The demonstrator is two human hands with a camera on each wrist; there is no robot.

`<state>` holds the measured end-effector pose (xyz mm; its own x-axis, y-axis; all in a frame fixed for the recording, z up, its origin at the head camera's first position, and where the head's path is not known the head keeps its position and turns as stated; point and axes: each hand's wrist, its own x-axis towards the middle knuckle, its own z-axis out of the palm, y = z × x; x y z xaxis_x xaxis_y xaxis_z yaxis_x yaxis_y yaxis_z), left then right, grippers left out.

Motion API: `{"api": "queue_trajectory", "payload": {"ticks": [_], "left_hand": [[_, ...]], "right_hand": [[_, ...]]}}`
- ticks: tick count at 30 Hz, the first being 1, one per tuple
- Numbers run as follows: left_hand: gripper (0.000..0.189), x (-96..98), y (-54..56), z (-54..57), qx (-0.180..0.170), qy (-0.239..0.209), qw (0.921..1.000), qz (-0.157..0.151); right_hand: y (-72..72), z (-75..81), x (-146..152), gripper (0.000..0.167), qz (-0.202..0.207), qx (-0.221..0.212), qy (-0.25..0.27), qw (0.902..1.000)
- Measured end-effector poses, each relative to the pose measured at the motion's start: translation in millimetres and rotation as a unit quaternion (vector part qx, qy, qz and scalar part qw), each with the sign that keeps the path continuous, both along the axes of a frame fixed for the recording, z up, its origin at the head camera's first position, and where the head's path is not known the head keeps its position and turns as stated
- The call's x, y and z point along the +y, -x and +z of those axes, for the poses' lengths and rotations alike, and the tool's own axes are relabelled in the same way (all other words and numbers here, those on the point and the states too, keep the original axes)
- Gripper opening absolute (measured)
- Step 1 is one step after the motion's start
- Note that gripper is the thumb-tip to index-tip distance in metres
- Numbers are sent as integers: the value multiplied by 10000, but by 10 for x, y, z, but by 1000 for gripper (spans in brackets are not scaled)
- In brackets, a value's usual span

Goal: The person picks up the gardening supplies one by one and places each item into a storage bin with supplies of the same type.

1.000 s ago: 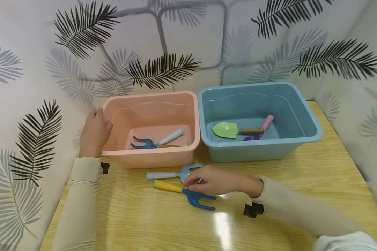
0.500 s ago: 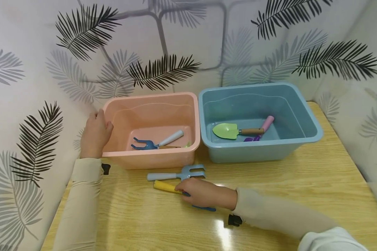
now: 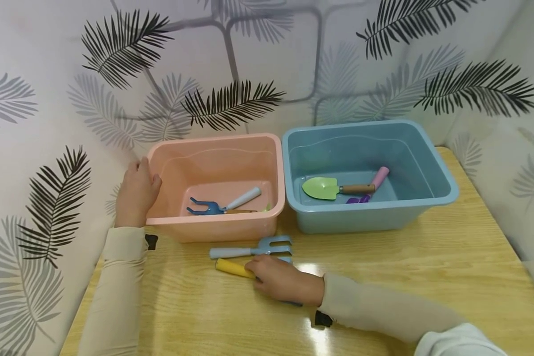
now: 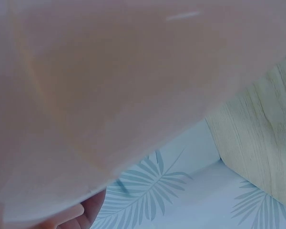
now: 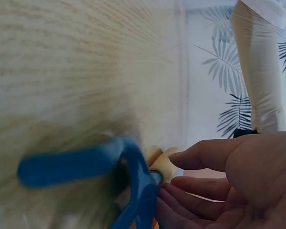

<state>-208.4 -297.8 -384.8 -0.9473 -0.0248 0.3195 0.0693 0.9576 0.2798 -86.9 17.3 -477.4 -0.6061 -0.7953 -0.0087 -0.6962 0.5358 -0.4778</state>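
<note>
My left hand [image 3: 136, 195] grips the left rim of a pink plastic tub [image 3: 213, 229]; the left wrist view shows the tub's wall [image 4: 133, 86] close up, with fingers [image 4: 93, 207] at its rim. On the table, my right hand [image 3: 285, 281] pinches a hand fork by its yellow handle [image 3: 232, 267], near the neck. The hand covers most of the blue head in the head view; the right wrist view shows its blue tines [image 5: 71, 164]. Just behind lies a light-blue hand fork [image 3: 267, 245] with a pale handle.
Inside the pink tub lie a blue fork [image 3: 206, 207] with a pale handle and a partly hidden wooden-handled tool. A blue tub [image 3: 351, 217] beside it holds a green trowel [image 3: 321, 188] and a purple tool with a pink handle [image 3: 379, 176]. Patterned cloth [image 3: 258, 49] hangs behind.
My right hand has moved left and down from above the light-blue fork and taken hold of the yellow-handled fork, which has shifted slightly. The left hand stays on the pink tub's rim.
</note>
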Motion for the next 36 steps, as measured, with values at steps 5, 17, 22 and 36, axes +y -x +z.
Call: {"api": "queue_trajectory", "payload": {"ticks": [5, 17, 22, 36], "left_hand": [[48, -4, -11, -9, 66, 15, 10000, -41], [50, -18, -18, -36, -53, -39, 10000, 10], [49, -12, -6, -26, -47, -41, 10000, 1], [47, -3, 0, -16, 28, 26, 10000, 15]], "right_hand": [[-65, -53, -51, 19, -109, -144, -341, 9993], [-81, -217, -147, 29, -180, 6, -515, 9985], [-62, -233, -156, 34, -121, -197, -411, 9989], [16, -140, -122, 23, 151, -910, -84, 9957]]}}
